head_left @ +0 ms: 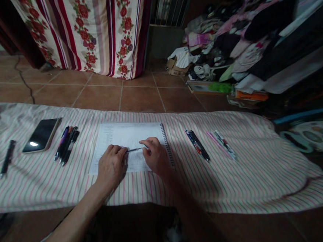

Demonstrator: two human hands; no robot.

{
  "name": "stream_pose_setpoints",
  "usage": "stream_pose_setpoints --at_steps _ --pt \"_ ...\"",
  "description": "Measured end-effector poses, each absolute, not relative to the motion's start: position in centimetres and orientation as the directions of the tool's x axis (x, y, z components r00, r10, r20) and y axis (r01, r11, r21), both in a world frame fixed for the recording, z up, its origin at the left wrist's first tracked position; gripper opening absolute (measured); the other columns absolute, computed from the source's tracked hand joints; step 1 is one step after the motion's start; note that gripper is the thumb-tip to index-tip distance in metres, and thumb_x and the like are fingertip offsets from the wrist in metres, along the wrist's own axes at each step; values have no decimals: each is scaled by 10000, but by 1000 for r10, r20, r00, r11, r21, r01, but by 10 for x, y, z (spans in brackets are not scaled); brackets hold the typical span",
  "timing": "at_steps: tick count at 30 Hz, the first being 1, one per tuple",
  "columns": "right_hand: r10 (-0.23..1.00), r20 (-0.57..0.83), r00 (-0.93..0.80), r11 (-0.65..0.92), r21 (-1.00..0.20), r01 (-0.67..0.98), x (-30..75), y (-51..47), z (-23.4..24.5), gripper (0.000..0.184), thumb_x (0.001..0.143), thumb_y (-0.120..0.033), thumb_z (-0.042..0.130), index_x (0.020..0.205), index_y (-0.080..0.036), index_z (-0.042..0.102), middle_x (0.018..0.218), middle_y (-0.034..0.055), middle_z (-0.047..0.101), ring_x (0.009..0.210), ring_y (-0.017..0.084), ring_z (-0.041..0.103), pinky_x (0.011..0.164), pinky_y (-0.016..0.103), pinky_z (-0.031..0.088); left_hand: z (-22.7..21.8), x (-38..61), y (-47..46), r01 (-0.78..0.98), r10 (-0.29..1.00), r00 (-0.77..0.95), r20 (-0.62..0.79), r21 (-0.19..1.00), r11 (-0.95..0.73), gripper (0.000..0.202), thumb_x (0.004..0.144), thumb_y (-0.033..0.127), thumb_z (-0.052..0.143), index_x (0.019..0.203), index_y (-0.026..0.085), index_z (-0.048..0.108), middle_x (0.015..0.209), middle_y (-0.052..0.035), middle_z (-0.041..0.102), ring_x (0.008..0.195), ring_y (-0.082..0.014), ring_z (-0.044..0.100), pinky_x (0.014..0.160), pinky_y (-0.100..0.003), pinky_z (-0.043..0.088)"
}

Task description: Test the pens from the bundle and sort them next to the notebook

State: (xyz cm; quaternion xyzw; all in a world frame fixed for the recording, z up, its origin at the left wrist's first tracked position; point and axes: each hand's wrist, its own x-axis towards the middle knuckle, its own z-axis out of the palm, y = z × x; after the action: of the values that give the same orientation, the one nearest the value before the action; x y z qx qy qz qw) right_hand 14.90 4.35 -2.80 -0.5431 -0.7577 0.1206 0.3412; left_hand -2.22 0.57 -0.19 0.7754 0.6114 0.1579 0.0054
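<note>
Over a spiral notebook, both hands meet at a slim dark pen-like rod. My left hand is closed on its left end. The thumb and fingers of my right hand pinch its right end, with the index finger stretched out above. Only the rod's middle shows between the fingers, so whether it is a whole pen or a part of one I cannot tell. The notebook lies open on the striped cloth, its page covered with faint printed lines, its wire binding on the right.
On the striped cloth lie a phone, a bunch of several pens and a lone black pen to the left. Dark pens and pink and white pens lie rightward. Beyond are a floral curtain and piled clothes.
</note>
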Motion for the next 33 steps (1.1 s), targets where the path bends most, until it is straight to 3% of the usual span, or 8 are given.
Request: stream_pose_setpoints --at_steps 13,33 --pt "908 353 -224 398 -565 723 153 43 -29 157 793 -173 559 849 -227 696 1007 41 573 691 118 566 682 263 472 -8 -26 7 945 922 250 296 135 -299 247 860 163 447 1024 149 632 872 -80 633 854 -234 511 716 -342 475" --pt "890 418 -182 411 -565 715 155 47 -35 174 799 -152 508 812 -192 677 968 70 587 754 150 589 736 291 487 -6 -77 6 945 923 213 322 172 -278 302 834 161 397 983 129 658 930 -124 648 941 -271 513 770 -395 492"
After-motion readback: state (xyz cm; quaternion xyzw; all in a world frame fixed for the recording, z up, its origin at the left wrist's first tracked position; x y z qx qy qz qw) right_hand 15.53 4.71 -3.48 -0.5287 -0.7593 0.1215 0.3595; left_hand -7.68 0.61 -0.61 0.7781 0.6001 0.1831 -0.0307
